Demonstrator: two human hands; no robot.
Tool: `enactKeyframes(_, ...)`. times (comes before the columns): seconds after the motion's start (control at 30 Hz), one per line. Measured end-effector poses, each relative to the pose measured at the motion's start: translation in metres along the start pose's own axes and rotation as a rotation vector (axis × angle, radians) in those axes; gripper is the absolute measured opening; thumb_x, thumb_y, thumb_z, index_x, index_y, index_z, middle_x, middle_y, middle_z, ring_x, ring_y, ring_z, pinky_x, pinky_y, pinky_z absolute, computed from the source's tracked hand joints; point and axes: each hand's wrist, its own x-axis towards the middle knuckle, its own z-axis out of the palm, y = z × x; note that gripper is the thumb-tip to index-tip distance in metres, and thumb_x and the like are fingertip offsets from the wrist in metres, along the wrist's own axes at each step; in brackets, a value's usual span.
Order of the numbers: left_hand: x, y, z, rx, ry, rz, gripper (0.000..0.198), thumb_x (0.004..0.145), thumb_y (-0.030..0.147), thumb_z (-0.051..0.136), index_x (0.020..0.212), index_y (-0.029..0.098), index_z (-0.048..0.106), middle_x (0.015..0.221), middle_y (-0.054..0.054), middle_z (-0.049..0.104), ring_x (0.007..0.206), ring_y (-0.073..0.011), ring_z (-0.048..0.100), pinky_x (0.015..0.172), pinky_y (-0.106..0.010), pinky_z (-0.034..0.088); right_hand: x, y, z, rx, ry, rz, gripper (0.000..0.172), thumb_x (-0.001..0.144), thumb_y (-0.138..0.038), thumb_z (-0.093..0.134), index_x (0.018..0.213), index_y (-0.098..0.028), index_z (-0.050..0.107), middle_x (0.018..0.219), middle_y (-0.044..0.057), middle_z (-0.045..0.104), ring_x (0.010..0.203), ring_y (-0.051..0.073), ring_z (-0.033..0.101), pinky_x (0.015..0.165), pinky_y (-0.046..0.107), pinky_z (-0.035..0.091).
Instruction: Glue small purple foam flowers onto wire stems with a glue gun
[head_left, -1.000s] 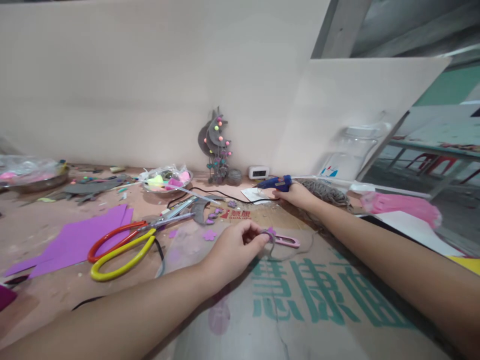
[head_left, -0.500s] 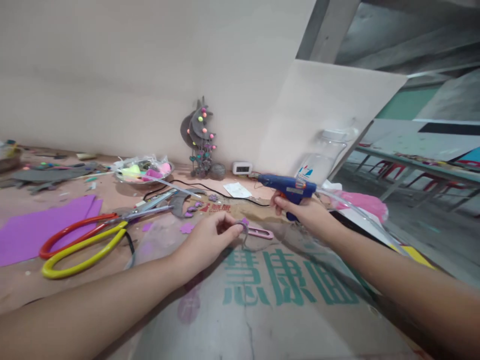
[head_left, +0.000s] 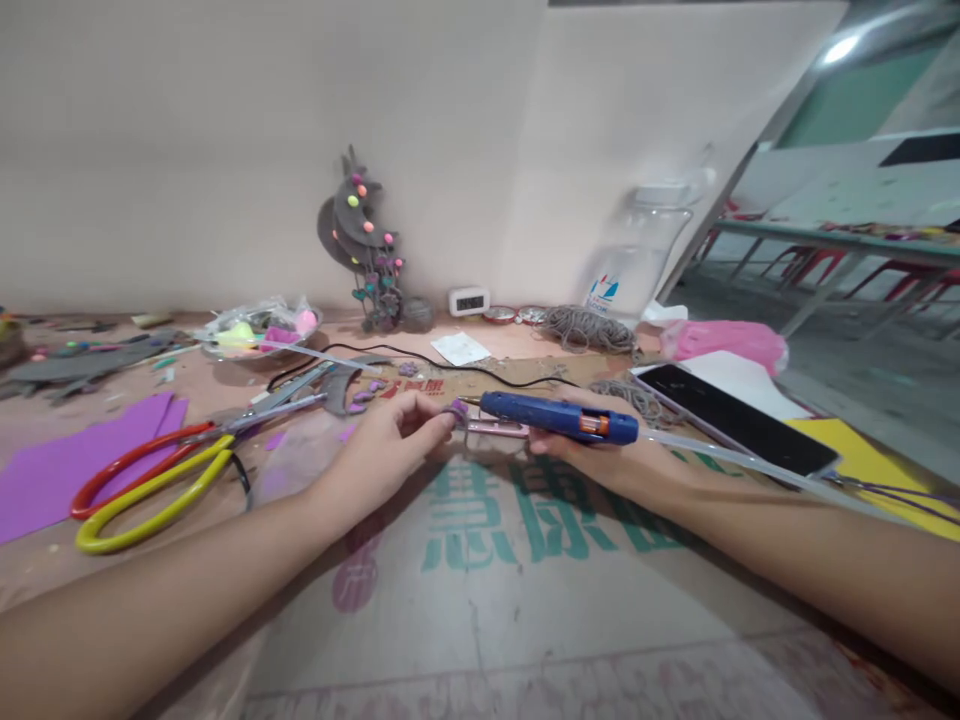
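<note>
My right hand [head_left: 592, 440] is wrapped round a blue glue gun [head_left: 559, 415], whose clear glue stick [head_left: 697, 448] trails out behind. The gun's nozzle is at a small purple piece [head_left: 456, 409], with grey on it, pinched between the thumb and fingers of my left hand [head_left: 409, 430]. Whether the nozzle touches the piece I cannot tell. Beneath the gun lies a pink slotted tool [head_left: 499, 427], partly hidden. A grey crescent [head_left: 342, 388] with small purple pieces lies beyond my left hand.
Large scissors [head_left: 157, 490] and purple sheets [head_left: 82, 465] lie at the left. Behind are a plastic-wrapped dish [head_left: 259, 335], a grey moon ornament [head_left: 364, 235], a small digital clock [head_left: 469, 301] and a clear bottle [head_left: 634, 255]. A phone [head_left: 739, 415] and grey string [head_left: 589, 328] are at right.
My right hand has brought the glue gun down and left, so its nozzle is now at the purple piece in my left hand. The view has shifted, showing the phone and string.
</note>
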Motion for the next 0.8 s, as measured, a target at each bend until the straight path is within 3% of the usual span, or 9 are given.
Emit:
enactKeyframes(0.33, -0.0006, 0.0032, 0.0013, -0.073, 0.028, -0.035, 0.017, 0.077, 0.031, 0.057, 0.073, 0.016, 0.052, 0.063, 0.003, 0.057, 0.059, -0.0094, 0.053, 0.058, -0.02, 0.041, -0.0005, -0.0013, -0.0018, -0.029, -0.065, -0.028, 0.023, 0.071, -0.041, 0.063, 0.079, -0.019, 0.063, 0.074, 0.001, 0.063, 0.069, 0.017, 0.058, 0.06, 0.026, 0.045)
enactKeyframes(0.47, -0.001, 0.0041, 0.0024, -0.102, 0.02, -0.087, 0.017, 0.077, 0.031, 0.057, 0.073, 0.015, 0.052, 0.066, 0.001, 0.062, 0.061, -0.0101, 0.058, 0.061, -0.021, 0.045, 0.0003, -0.0039, -0.0017, -0.058, -0.049, -0.014, 0.024, 0.067, -0.041, 0.065, 0.073, -0.018, 0.062, 0.072, 0.001, 0.064, 0.067, 0.016, 0.058, 0.06, 0.026, 0.045)
enactKeyframes(0.8, -0.0009, 0.0011, 0.0014, -0.133, 0.002, -0.059, 0.018, 0.078, 0.033, 0.057, 0.074, 0.016, 0.052, 0.066, 0.001, 0.061, 0.061, -0.0102, 0.059, 0.06, -0.021, 0.047, -0.0001, -0.0052, -0.0037, -0.111, -0.08, -0.016, 0.023, 0.069, -0.041, 0.064, 0.072, -0.019, 0.06, 0.067, 0.002, 0.062, 0.062, 0.015, 0.056, 0.055, 0.024, 0.044)
